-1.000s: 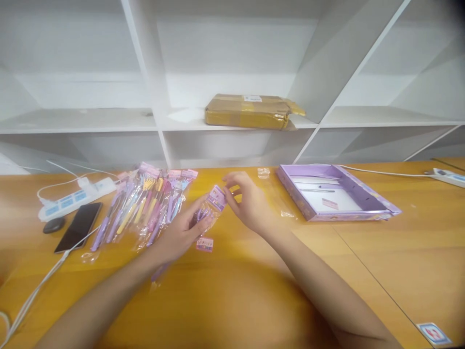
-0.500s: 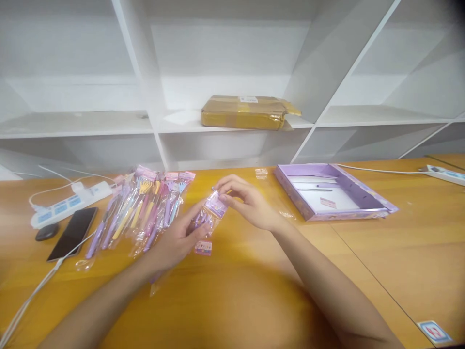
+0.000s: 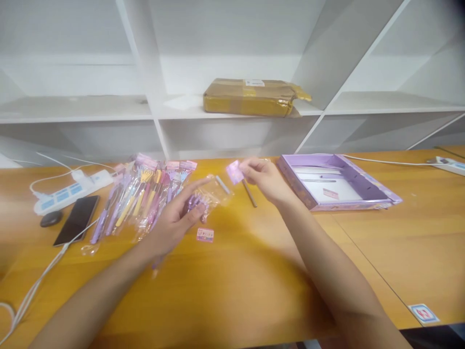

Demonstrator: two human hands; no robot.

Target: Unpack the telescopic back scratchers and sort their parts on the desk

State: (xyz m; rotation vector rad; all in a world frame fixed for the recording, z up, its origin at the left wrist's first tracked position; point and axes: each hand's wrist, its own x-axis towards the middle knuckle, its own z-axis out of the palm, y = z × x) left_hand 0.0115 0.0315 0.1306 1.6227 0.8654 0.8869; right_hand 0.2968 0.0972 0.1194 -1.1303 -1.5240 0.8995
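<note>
My left hand (image 3: 176, 220) is closed around a clear plastic bag (image 3: 215, 193); inside shows a purple back scratcher (image 3: 197, 202) with a hand-shaped head. A pale blue strip (image 3: 222, 184) lies at the bag's open-looking end. My right hand (image 3: 265, 178) pinches a small pink-purple card (image 3: 234, 172), apart from the bag. Just under those fingers is a thin dark rod (image 3: 250, 194); I cannot tell whether it is held or lies on the table. A small pink printed card (image 3: 205, 235) rests on the table below the bag.
Several bagged back scratchers (image 3: 140, 196) are piled at left, beside a phone (image 3: 77, 220), a mouse (image 3: 51, 219) and a power strip (image 3: 72, 193). A purple box tray (image 3: 303, 194) sits at right, with a card inside. A taped parcel (image 3: 250, 99) occupies the shelf.
My right hand has moved up and right, carrying the pink-purple card away from the bag. My left hand keeps its hold. The camera view has shifted slightly.
</note>
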